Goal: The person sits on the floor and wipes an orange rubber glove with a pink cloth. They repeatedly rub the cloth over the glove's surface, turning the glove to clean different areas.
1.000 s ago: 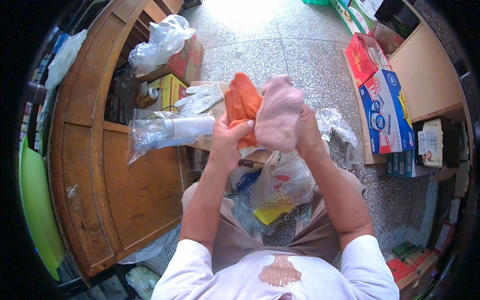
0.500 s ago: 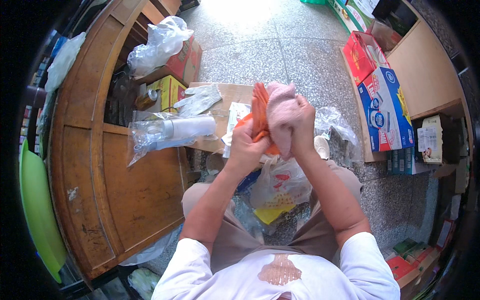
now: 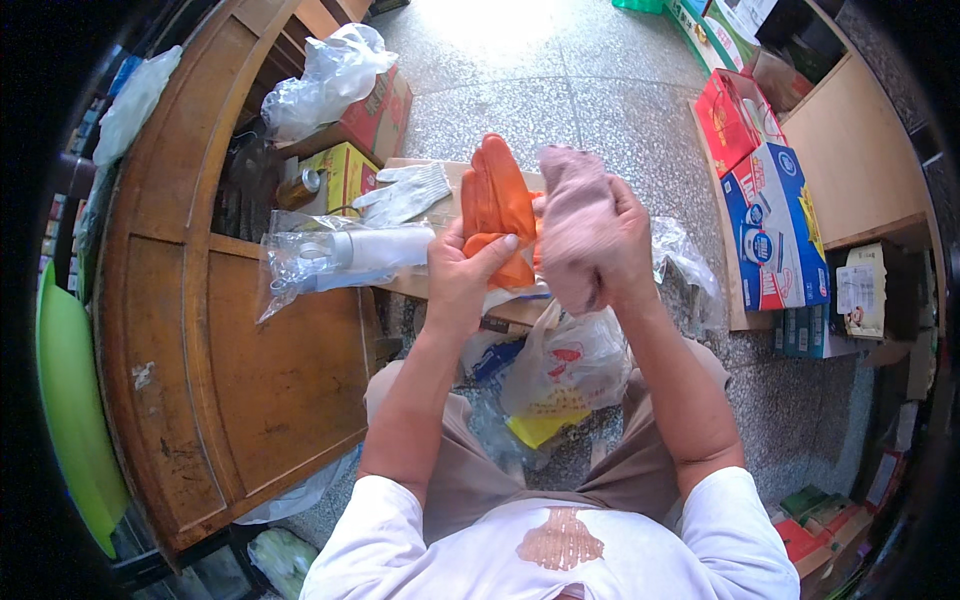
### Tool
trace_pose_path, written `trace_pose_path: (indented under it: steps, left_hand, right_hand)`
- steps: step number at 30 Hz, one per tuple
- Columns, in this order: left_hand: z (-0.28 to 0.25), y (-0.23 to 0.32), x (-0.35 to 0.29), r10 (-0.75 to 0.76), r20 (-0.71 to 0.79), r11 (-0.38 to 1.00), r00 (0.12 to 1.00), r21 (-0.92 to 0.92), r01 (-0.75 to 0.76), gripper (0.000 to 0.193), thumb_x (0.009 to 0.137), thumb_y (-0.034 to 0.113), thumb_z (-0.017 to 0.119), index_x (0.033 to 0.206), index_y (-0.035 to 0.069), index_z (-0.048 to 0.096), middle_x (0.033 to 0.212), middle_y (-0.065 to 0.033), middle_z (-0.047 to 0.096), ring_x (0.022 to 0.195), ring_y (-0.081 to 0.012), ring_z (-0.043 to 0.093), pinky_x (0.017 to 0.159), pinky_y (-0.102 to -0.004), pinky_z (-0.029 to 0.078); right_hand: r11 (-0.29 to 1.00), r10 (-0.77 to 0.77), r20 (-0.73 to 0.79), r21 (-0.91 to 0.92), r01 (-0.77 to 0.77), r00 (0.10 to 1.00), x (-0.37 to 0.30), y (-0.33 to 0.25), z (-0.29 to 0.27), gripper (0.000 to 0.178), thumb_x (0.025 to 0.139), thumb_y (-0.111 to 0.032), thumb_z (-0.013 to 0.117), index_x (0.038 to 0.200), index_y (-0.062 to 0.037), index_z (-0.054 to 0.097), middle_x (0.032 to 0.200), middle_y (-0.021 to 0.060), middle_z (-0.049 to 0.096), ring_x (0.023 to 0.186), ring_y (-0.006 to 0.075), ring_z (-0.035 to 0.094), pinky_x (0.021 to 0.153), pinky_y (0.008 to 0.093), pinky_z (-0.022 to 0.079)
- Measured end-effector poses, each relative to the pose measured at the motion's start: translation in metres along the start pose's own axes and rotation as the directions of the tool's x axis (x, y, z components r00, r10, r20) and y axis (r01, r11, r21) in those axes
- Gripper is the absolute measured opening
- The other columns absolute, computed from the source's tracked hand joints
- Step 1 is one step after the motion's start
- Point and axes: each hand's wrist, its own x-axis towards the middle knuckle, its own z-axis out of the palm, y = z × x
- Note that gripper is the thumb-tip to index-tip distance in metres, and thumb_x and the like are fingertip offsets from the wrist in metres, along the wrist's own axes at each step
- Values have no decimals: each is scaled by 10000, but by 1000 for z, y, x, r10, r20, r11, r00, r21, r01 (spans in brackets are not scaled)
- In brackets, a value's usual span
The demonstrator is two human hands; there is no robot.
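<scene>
An orange rubber glove [image 3: 500, 195] stands with its fingers pointing up and away from me. My left hand [image 3: 462, 270] is closed on it, the thumb pressed across its lower part. Just to the right, my right hand [image 3: 628, 245] grips a bunched pink cloth [image 3: 577, 215], slightly blurred, beside the glove. Beyond the left hand, a white knitted glove [image 3: 405, 192] lies on a sheet of cardboard [image 3: 460, 172]. Left of the same hand is a white bottle [image 3: 380, 247] in a clear plastic bag [image 3: 290, 262].
A wooden cabinet [image 3: 290, 370] borders the left, with a red box [image 3: 378, 118] and a yellow box [image 3: 345, 172] behind it. Between my knees hangs a printed translucent bag [image 3: 570, 365]. To the right stand a blue-and-white box [image 3: 775, 230] and a red gift bag [image 3: 735, 115].
My hands have moved apart, drawing the pink cloth away from the orange glove. The glove now shows its full front, upright in the left hand.
</scene>
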Motion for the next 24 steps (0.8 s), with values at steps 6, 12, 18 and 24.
trace_pose_path:
  steps: [6,12,18,24]
  left_hand:
    - [10,-12,-1,7,-22,995,1000,-99,-9,390,848,-5,649,1228,-16,563,1088,-89,655,893,-132,659,791,-269,559]
    - [3,-11,3,49,-126,986,991,-152,-69,319,856,-31,609,1172,-50,571,1048,-124,662,873,-165,670,775,-297,572]
    - [2,6,7,95,-88,986,992,-132,-106,306,845,-14,656,1143,-43,594,1037,-104,668,892,-145,652,805,-285,551]
    - [-7,7,9,128,-101,981,987,-131,-141,355,835,37,686,1168,-29,583,1027,-95,666,883,-138,650,835,-292,538]
  right_hand:
    - [727,-389,273,-496,476,880,-12,-2,18,292,741,-70,706,1018,-59,617,946,155,639,847,339,645,731,378,512]
    - [705,-285,418,-518,484,863,-16,-3,9,241,759,-100,676,990,-59,620,936,164,629,833,346,646,713,410,514]
    - [781,35,416,-579,235,909,-19,12,-3,245,764,-45,651,1008,-34,632,907,103,677,812,256,665,730,329,528]
    - [875,171,316,387,-291,933,15,-17,-51,299,817,-67,641,1106,0,601,1124,63,619,974,156,601,851,294,507]
